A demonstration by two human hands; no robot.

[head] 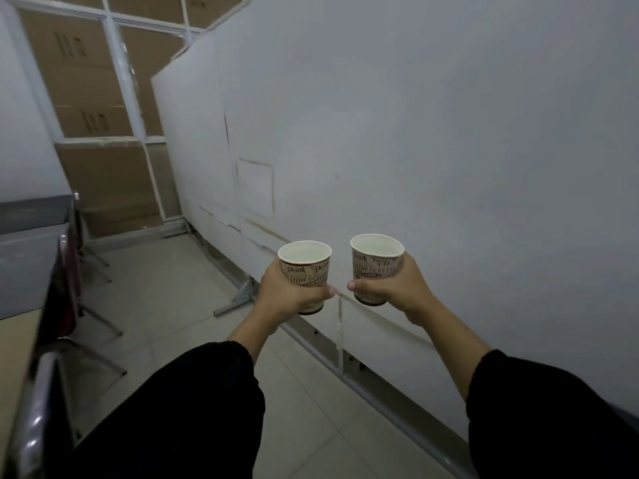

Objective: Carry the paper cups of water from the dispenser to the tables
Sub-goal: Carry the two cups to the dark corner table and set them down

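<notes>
Two printed paper cups filled with water are held out in front of me, side by side and upright. My left hand (287, 293) grips the left cup (306, 267) around its lower half. My right hand (397, 288) grips the right cup (377, 262) the same way, thumb across the front. The cups are a small gap apart and do not touch. Black sleeves cover both forearms. No dispenser is in view.
A white partition wall (432, 150) on metal feet runs along my right. Tables (24, 264) with chairs (69, 288) line the left edge. A tiled aisle (179, 305) runs ahead toward a glass partition with stacked cardboard boxes (90, 98) behind it.
</notes>
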